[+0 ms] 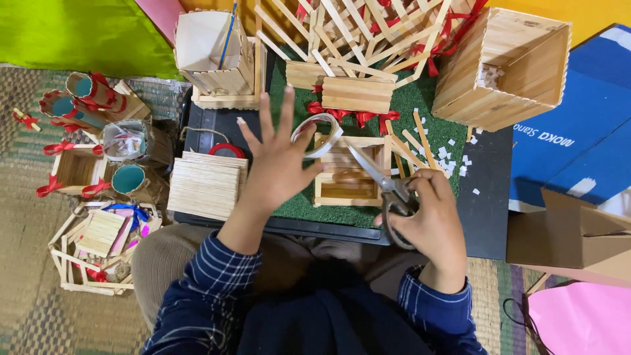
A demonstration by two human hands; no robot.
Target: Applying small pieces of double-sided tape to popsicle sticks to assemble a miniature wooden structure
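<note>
My left hand is raised over the work board with its fingers spread, and a roll of white tape hangs off its thumb and forefinger. My right hand grips a pair of scissors, whose blades point up-left towards the tape. Below them, on a patch of green turf, sits a small open box of wooden sticks. A flat stack of wooden sticks lies just left of my left wrist.
A tall stick box stands at the upper right and a stick holder with white paper at the upper left. Ribboned stick crafts and tubes crowd the left. Cardboard boxes lie to the right. White scraps litter the turf.
</note>
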